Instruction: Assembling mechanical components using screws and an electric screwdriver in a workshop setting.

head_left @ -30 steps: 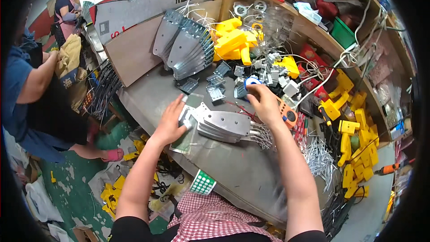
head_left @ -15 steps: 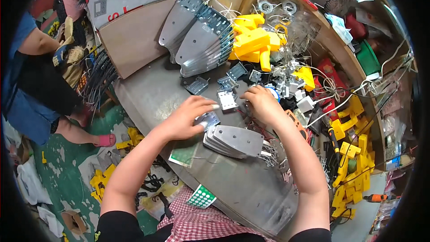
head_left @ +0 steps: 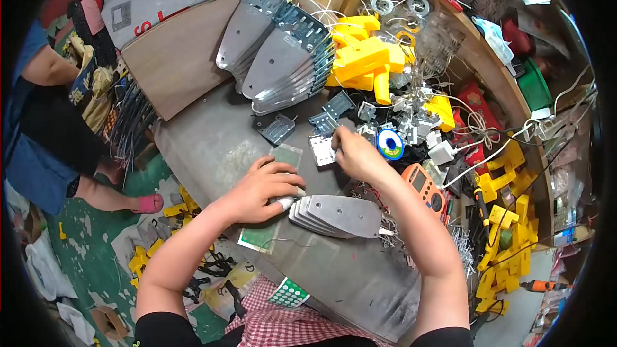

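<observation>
My left hand [head_left: 267, 189] lies low over the bench with its fingers stretched out and white coverings on the thumb and a fingertip. Its thumb is next to a fanned stack of grey tapered plates [head_left: 344, 212]. What may lie under the palm is hidden. My right hand [head_left: 358, 154] has its fingers drawn together at the right edge of a small white-faced metal box [head_left: 322, 150]. Whatever those fingertips pinch is hidden. Behind the box are grey metal brackets [head_left: 329, 114], and another grey bracket [head_left: 277, 130] rests to their left.
Larger grey plates [head_left: 283, 64] are stacked at the back beside yellow plastic housings [head_left: 366, 61]. An orange multimeter [head_left: 424, 187], a round blue-and-white spool [head_left: 390, 144] and a white cable [head_left: 472, 168] crowd the right. Another person [head_left: 51, 128] stands at the left.
My left hand has moved down and left, away from the box, and the shiny piece by its fingers no longer shows. My right hand has shifted left to the box, uncovering the spool and multimeter.
</observation>
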Tool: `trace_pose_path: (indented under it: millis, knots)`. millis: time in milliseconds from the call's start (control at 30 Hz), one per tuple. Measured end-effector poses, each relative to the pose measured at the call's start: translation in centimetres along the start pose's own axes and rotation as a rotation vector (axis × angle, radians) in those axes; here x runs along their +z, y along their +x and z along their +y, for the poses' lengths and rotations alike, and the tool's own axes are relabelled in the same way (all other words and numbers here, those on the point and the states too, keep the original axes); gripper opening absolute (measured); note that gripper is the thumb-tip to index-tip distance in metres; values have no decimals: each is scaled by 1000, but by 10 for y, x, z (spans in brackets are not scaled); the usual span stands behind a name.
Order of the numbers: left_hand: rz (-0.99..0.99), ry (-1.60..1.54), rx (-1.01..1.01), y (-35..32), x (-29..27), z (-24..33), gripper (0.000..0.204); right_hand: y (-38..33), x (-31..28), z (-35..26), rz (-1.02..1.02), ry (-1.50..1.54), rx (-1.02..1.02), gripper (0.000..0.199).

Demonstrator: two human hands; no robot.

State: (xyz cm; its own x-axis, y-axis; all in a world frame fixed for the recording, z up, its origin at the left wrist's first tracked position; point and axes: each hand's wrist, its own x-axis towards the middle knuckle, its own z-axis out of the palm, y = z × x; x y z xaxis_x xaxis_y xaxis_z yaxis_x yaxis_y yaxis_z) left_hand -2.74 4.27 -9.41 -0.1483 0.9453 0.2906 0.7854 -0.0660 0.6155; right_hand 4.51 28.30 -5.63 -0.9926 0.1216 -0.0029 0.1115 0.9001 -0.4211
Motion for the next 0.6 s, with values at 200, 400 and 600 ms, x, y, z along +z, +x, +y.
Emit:
trace_pose_path:
  millis: [200, 400, 600]
  knots:
    - [43, -47, -19, -3, 2, -2, 31, -19, -4, -23, -152, 88, -51, 16]
    - [68, -54, 13, 0, 2, -1, 30, 13, -2, -6, 255, -62, -32, 23]
    - [92, -84, 24, 0, 5, -3, 27, 22, 13, -23, 26, 39, 133, 37]
